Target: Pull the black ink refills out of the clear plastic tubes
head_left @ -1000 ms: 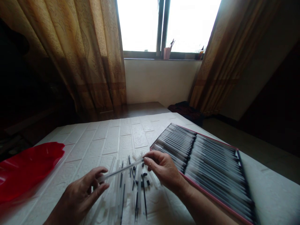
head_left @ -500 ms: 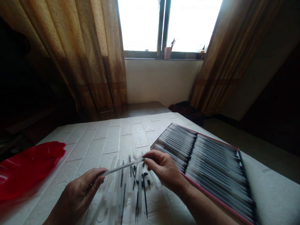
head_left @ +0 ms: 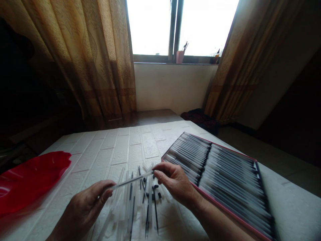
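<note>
My left hand (head_left: 86, 204) and my right hand (head_left: 174, 180) hold the two ends of a slim, translucent pen barrel (head_left: 131, 179), tilted up to the right. Thumb and fingers are closed on it at each end. Whether a refill sits inside is too blurred to make out. Below it, on the white table covering, lie loose clear pen barrels (head_left: 121, 207), thin dark refills (head_left: 155, 214) and small black caps (head_left: 159, 195). To the right of my right hand is a shallow red-rimmed box (head_left: 225, 204) holding rows of clear pens with black ends.
A red scalloped basin (head_left: 50, 167) stands at the left of the table (head_left: 120, 137), which has a white brick-pattern cover. Beyond are a dark wooden surface (head_left: 155, 115), patterned curtains (head_left: 105, 50) and a window sill bearing a pink cup (head_left: 179, 57).
</note>
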`<state>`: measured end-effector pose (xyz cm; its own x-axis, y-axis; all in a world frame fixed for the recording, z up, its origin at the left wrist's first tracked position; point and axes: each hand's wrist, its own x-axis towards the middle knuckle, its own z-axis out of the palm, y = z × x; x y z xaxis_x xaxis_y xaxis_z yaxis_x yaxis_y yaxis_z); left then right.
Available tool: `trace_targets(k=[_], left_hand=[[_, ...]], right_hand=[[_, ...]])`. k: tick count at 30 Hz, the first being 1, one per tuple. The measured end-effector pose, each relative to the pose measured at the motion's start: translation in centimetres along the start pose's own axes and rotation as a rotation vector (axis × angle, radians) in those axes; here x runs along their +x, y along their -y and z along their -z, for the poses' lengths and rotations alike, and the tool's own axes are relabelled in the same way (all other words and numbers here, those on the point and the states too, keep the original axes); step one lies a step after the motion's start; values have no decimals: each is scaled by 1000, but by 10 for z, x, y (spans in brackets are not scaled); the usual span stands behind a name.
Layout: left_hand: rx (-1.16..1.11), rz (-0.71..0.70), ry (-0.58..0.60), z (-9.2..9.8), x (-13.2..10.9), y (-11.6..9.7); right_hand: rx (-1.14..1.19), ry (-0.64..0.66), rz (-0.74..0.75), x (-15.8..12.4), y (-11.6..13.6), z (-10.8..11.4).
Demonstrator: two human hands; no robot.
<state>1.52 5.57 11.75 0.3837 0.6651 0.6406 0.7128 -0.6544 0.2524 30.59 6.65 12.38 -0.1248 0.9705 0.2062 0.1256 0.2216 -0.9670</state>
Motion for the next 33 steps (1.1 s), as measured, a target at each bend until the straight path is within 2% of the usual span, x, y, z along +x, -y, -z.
trace_targets(k=[6, 13, 17, 25, 29, 33], left_hand=[[-30, 65, 60, -3, -8, 2], [-17, -56, 25, 0, 1, -5], [7, -62, 1, 3, 6, -6], [-52, 53, 53, -2, -6, 6], [-91, 107, 68, -1, -5, 1], [-109, 3, 66, 7, 6, -11]], right_hand=[[-17, -13, -7, -1, 0, 1], [-28, -19, -17, 0, -1, 1], [-32, 6, -17, 0, 2, 0], [-66, 32, -11, -2, 4, 1], [-84, 42, -2, -3, 5, 1], [-101, 46, 5, -3, 5, 2]])
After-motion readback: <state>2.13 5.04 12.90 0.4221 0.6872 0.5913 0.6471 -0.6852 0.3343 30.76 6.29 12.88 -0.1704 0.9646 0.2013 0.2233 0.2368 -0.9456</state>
